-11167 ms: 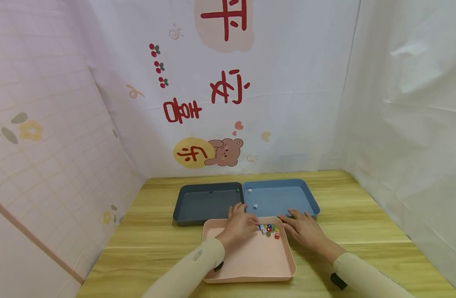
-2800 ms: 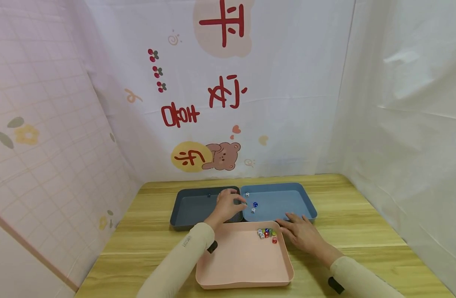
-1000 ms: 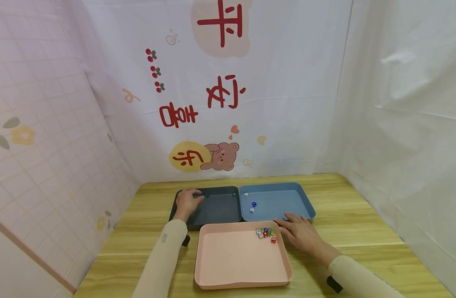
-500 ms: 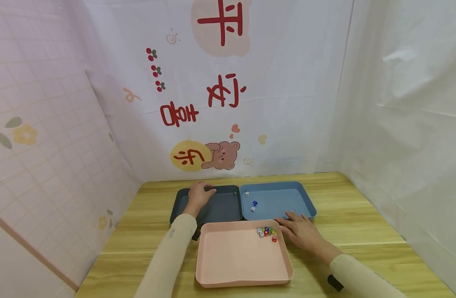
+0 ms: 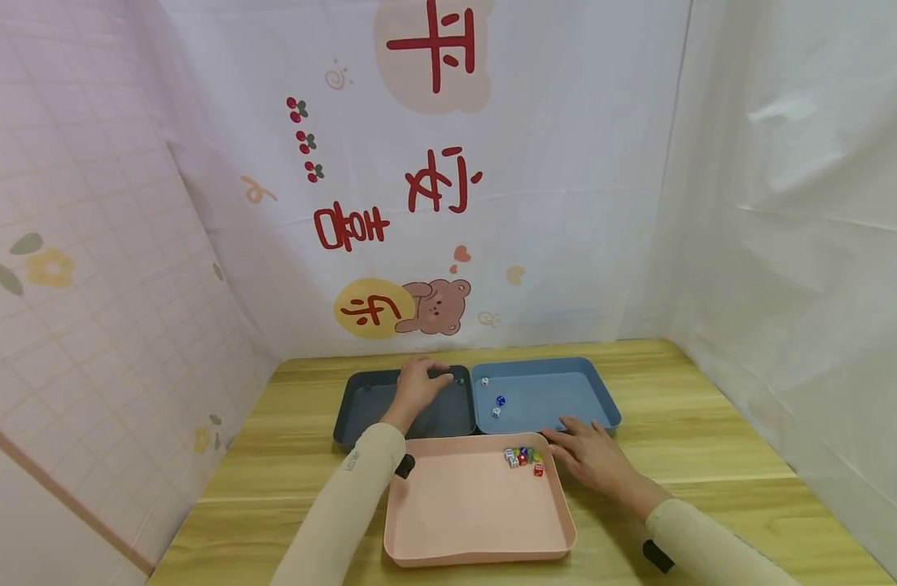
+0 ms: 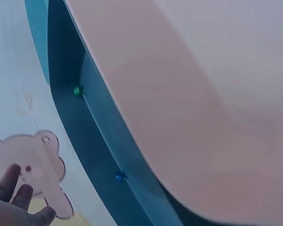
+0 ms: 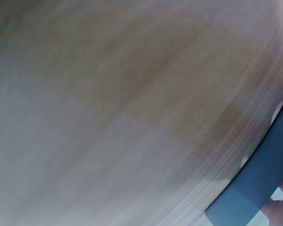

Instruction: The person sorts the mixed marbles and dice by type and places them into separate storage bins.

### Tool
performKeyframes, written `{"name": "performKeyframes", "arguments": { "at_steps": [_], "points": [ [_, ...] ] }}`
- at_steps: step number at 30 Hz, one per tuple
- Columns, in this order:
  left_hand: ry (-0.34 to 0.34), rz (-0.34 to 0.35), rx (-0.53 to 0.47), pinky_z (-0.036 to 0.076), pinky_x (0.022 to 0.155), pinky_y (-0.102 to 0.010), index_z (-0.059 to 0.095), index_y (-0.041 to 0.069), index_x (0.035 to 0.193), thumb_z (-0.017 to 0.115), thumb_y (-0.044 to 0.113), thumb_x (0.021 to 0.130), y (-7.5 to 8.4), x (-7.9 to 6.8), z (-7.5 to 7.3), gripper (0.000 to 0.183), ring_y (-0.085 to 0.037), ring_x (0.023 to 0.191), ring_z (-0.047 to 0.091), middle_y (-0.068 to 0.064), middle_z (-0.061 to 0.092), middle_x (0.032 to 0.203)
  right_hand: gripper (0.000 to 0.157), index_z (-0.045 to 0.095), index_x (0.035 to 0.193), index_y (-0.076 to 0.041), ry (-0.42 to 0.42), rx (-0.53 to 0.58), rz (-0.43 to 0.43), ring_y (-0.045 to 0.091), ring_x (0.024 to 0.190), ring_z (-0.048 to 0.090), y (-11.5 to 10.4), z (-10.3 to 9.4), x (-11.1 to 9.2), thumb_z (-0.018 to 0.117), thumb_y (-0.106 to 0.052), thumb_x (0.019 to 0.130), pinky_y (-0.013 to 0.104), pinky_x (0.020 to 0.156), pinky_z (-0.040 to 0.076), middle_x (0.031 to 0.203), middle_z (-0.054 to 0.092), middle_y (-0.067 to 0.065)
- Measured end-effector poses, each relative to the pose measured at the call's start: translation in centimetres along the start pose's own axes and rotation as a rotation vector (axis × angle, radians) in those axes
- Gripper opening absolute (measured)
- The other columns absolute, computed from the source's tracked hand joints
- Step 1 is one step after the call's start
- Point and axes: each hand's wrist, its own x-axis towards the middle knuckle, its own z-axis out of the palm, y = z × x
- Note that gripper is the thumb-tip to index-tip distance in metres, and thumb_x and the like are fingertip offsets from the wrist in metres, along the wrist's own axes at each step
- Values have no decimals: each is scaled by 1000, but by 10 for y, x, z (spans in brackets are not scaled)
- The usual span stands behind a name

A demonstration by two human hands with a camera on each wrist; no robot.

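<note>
My left hand [image 5: 419, 384] is over the dark grey-blue tray [image 5: 390, 419], fingers apart and loosely bent with nothing between them. The left wrist view shows the same spread fingers [image 6: 23, 195] beside the tray. Inside it lie a green marble [image 6: 77, 91] and a blue marble [image 6: 120, 177], both by the wall. My right hand [image 5: 591, 457] rests with relaxed fingers at the corner where the pink tray [image 5: 478, 513] meets the blue tray [image 5: 558, 395]. In the right wrist view, part of that hand [image 7: 278, 212] shows behind a blue tray wall.
Several dice and marbles cluster in the pink tray's far right corner, with a red die [image 5: 539, 470] in front. The blue tray holds a blue die [image 5: 501, 400] and white dice [image 5: 496, 413]. A patterned cloth [image 5: 566, 203] hangs behind the wooden table [image 5: 258, 456].
A blue die has joined the white dice in the blue tray since the oldest frame. Lately my left hand moves rightward over the dark tray; a marble there now shows further left. The right hand stays.
</note>
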Motion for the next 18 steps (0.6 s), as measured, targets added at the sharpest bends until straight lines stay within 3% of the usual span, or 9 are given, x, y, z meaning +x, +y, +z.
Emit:
{"name": "performKeyframes", "arguments": {
  "at_steps": [18],
  "points": [
    [-133,86,-37,35,107,-58,75,13,111,71,25,93,32,-18,34,22,-37,138,36,-14,46,145,39,64,136,-17,-7,-5,-7,45,129,48,1,0,1,58,-32,101,72,102,32,138,54,24]
  ]
}}
